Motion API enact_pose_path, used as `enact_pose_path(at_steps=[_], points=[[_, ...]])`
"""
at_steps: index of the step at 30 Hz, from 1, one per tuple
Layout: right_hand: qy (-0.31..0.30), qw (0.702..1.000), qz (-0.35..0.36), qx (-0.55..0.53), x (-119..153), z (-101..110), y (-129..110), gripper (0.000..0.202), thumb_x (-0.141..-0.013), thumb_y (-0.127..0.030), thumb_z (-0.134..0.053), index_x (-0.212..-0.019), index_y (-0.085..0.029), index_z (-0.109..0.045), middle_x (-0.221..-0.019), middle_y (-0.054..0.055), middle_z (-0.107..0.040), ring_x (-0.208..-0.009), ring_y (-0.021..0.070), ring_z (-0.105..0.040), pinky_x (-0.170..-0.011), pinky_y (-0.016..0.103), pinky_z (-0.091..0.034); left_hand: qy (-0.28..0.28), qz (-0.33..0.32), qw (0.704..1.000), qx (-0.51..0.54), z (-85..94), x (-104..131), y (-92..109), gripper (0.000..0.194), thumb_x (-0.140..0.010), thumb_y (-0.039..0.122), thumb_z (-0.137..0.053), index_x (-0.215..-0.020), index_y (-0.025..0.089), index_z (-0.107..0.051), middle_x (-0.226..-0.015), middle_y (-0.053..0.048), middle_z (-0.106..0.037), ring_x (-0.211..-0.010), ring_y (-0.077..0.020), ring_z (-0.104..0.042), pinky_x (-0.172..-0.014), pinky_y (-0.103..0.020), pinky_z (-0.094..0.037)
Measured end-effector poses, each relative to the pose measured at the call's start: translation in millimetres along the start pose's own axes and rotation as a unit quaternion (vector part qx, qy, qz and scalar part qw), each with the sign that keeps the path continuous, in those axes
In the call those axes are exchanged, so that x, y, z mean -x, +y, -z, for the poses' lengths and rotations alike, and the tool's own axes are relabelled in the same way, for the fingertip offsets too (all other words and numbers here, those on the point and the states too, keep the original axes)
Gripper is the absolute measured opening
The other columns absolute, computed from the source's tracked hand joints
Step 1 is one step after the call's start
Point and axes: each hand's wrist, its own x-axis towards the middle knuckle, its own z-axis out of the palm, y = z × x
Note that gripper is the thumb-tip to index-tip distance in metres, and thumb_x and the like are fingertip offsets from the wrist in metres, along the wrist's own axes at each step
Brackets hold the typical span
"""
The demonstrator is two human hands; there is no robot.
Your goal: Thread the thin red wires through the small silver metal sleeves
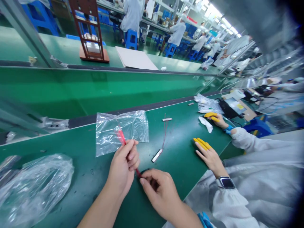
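My left hand (124,166) is closed around a thin red strip (122,136), whose brighter upper end sticks out above the fingers. The strip's exact kind is not clear. Its dark lower end comes out below that hand, where the thumb and forefinger of my right hand (162,191) pinch it. Behind the strip's upper end, a clear plastic bag (106,134) lies flat on the green table (180,152). To the right of my hands rests a small white-and-black part (157,155), joined by thin red wires (164,134) to another small white part (167,119).
At the right, a co-worker's hands (209,155) with yellow finger covers are over the table. Near them lie a white crumpled piece (205,124) and plastic bags (209,103). A large clear bag (47,186) sits at the left. A raised ledge (80,120) runs along the back.
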Motion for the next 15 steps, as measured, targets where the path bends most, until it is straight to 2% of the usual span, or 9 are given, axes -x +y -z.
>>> enact_pose_path(at_steps=[6,9,11,13,15], points=[[0.047,0.999,0.001,-0.007,-2,5,1,0.014,-0.084,-0.023,-0.063,-0.082,-0.018,-0.076,-0.063,0.001,-0.066,-0.055,0.0135,-0.056,-0.052,0.022,-0.04,0.033,0.021,0.999,0.01,0.9,-2,0,0.018,-0.078,0.028,-0.076,-0.075,0.013,-0.066,-0.051,0.008,-0.033,-0.04,-0.004,-0.022,-0.034,-0.017,-0.025],[0.02,0.999,-0.027,-0.006,-7,9,6,0.015,-0.083,-0.022,-0.064,-0.082,-0.018,-0.078,-0.065,0.002,-0.069,-0.057,0.0142,-0.059,-0.053,0.022,-0.042,0.039,0.038,0.998,0.022,2.3,-2,2,0.017,-0.082,0.027,-0.072,-0.074,0.013,-0.066,-0.053,0.007,-0.033,-0.04,-0.0045,-0.023,-0.033,-0.018,-0.027],[-0.001,0.999,-0.035,-0.003,-9,11,9,0.016,-0.083,-0.022,-0.064,-0.085,-0.019,-0.079,-0.07,0.003,-0.072,-0.064,0.0155,-0.062,-0.06,0.022,-0.045,0.041,0.042,0.998,0.024,4.7,-2,3,0.019,-0.083,0.029,-0.071,-0.073,0.014,-0.064,-0.053,0.007,-0.032,-0.04,-0.0047,-0.022,-0.032,-0.018,-0.026],[-0.019,0.999,-0.035,-0.008,-10,12,13,0.016,-0.084,-0.022,-0.064,-0.086,-0.02,-0.079,-0.072,0.002,-0.072,-0.065,0.015,-0.062,-0.063,0.023,-0.045,0.04,0.026,0.999,-0.002,8.9,-3,3,0.02,-0.082,0.032,-0.072,-0.074,0.016,-0.064,-0.054,0.007,-0.032,-0.041,-0.0053,-0.022,-0.033,-0.018,-0.027],[-0.036,0.998,-0.038,-0.031,-10,12,14,0.016,-0.084,-0.022,-0.063,-0.086,-0.019,-0.079,-0.066,0.0,-0.068,-0.059,0.0124,-0.057,-0.059,0.021,-0.044,0.041,0.001,0.998,-0.047,15.4,-6,2,0.021,-0.081,0.036,-0.073,-0.074,0.018,-0.064,-0.054,0.006,-0.034,-0.041,-0.0061,-0.023,-0.033,-0.02,-0.028]])
